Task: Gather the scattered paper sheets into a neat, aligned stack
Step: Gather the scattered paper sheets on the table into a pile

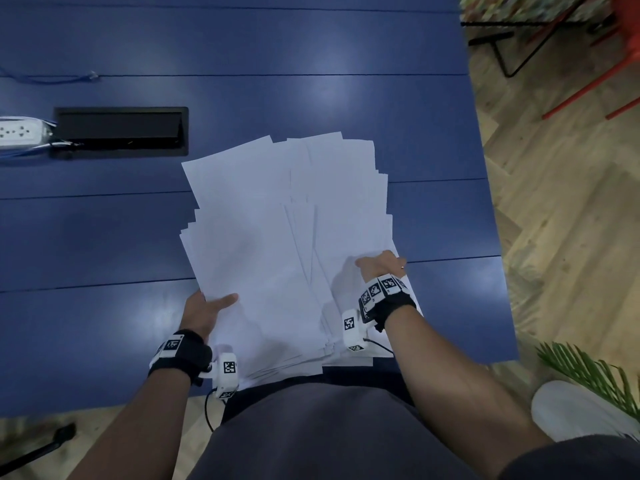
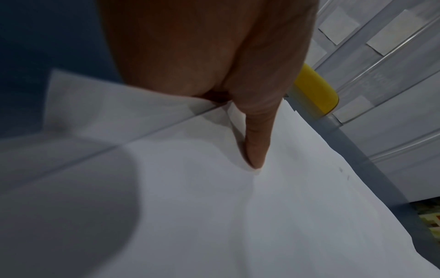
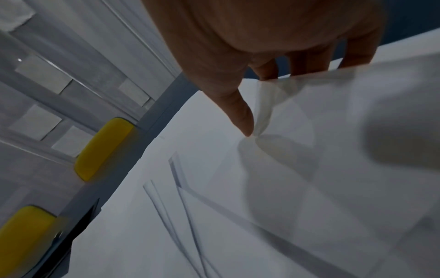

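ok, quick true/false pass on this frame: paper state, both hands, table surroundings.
1. The paper sheets already form a squared, aligned stack. False: they are fanned out, edges and corners offset.
2. The left hand holds the pile's left edge, thumb on top. True.
3. The right hand rests on bare table, clear of the paper. False: it grips the pile's right side, thumb on top, fingers beneath.
4. A black cable hatch sits in the blue table to the far left of the sheets. True.
5. The power strip lies on top of the sheets. False: it lies at the table's left edge, beside the hatch.
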`<state>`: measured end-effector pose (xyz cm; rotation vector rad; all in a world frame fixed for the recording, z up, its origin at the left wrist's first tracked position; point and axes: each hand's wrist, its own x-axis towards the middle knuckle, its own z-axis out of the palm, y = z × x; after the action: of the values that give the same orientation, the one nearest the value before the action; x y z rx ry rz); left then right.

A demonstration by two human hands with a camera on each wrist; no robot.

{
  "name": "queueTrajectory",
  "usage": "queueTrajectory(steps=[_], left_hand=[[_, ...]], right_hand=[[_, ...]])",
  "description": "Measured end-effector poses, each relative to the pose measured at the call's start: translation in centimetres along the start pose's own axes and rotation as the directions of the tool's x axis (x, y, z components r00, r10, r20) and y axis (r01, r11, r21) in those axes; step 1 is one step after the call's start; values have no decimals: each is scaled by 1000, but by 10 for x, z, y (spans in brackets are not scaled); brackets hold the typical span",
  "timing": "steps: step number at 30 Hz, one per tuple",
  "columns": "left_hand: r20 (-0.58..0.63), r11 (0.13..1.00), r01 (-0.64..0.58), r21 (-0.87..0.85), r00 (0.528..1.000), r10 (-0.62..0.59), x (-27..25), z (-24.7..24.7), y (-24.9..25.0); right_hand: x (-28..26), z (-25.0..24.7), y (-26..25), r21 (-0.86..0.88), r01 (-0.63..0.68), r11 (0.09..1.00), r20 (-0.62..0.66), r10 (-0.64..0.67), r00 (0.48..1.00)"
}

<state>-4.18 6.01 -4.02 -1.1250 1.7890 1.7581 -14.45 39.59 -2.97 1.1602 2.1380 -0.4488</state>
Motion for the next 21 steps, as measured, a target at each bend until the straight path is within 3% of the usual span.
queueTrajectory(steps=[12,17,21], left_hand=[[11,1000,-13,21,1000,13,2,-1,-2],[10,1000,-15,25,1000,15,4,-3,-3],[18,999,-25,27,1000,25,3,-1,-1]], right_hand=[[3,1,49,-201,195,960,43,-190,981],[8,-6,67,-93,121,988,-72,-127,989],[12,-5,53,63,254,965,-188,-239,953]])
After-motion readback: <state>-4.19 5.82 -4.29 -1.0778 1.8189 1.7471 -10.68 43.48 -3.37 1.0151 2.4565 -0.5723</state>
